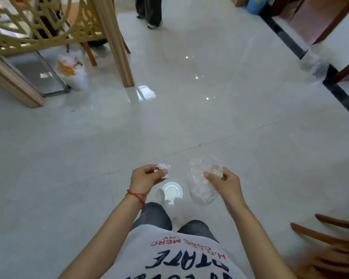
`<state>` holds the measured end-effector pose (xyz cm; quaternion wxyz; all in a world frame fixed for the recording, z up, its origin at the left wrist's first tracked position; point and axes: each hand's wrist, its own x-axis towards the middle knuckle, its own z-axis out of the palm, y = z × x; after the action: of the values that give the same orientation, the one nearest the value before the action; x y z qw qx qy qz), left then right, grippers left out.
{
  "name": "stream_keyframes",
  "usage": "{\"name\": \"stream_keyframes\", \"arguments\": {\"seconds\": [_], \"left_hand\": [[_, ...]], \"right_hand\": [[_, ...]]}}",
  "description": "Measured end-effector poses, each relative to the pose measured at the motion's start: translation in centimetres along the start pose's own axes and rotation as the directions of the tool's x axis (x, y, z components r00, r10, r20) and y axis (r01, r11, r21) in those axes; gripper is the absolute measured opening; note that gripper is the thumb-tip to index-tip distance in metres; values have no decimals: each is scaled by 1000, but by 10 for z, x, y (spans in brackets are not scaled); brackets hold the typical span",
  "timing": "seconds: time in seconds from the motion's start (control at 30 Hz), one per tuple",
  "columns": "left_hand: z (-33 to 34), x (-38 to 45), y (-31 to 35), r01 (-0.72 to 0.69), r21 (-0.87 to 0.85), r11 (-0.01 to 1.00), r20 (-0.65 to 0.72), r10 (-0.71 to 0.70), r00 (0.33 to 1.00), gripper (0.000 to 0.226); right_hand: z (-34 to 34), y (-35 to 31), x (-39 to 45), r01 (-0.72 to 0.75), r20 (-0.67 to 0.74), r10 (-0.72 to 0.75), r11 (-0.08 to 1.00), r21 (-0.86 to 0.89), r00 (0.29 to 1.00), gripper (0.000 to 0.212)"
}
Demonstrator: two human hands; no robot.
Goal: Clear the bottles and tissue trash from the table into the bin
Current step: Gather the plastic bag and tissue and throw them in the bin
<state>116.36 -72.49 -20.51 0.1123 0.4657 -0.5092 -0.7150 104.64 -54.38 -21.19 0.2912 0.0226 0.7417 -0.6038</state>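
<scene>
The left hand point(147, 177) has its grip pinched on one crumpled tissue wad point(164, 168); the right hand point(223, 181) has its grip clamped on one crumpled clear plastic bag point(199, 184), which hangs long axis up-and-down below the fingers. One white bin point(74, 74), already heaped with rubbish, stands on the floor point(189, 117) at about ten o'clock, well apart from both hands beside a wooden post point(117, 47). The left hand is the nearer, so the carry probably runs forward and leftward. No bottles or surface in view
</scene>
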Motion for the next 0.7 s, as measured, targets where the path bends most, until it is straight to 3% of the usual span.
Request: {"name": "stream_keyframes", "arguments": {"seconds": [0.17, 0.33, 0.7], "left_hand": [[29, 53, 32, 10, 105, 994, 173, -28, 984, 13], [62, 94, 59, -20, 243, 970, 363, -72, 929, 12], [149, 111, 59, -87, 473, 877, 632, -269, 727, 12]], "right_hand": [[-4, -6, 17, -24, -197, 45, 994, 107, 979, 15], [-7, -7, 18, -18, -401, 107, 975, 220, 910, 14], [-23, 11, -8, 25, -700, 307, 907, 420, 645, 12]]}}
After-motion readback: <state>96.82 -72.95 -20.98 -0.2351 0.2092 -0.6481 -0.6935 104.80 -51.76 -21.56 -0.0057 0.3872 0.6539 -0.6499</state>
